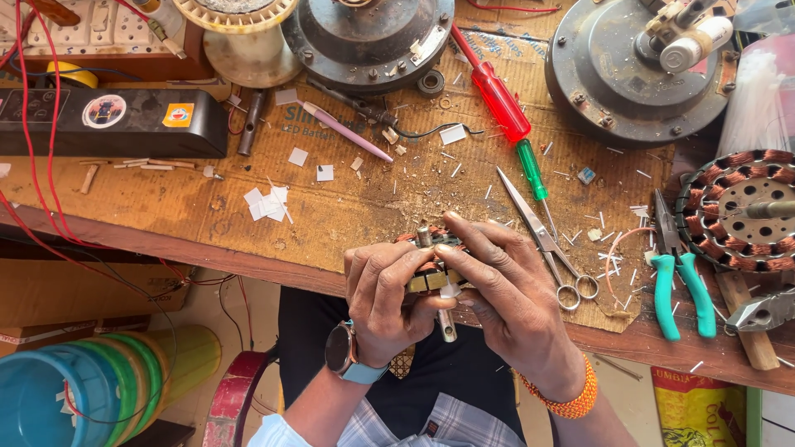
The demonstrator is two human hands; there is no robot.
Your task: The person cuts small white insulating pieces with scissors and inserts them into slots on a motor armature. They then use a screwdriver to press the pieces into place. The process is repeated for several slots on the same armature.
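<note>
Left hand (383, 290) and right hand (507, 285) clasp small motor winding (431, 280) from both sides; fingers cover most of it. Shaft (447, 324) protrudes below. Scissors (546, 244) just beside.

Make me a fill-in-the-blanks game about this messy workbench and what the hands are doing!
1. Both hands, the left hand and the right hand, hold a small motor part with copper windings over the edge of the ____.
2. The pliers lying right of the scissors have ____ handles.
3. The big screwdriver has a ____ handle.
4. The wristwatch sits on the ____ wrist.

Missing words: workbench; teal; red; left
</note>
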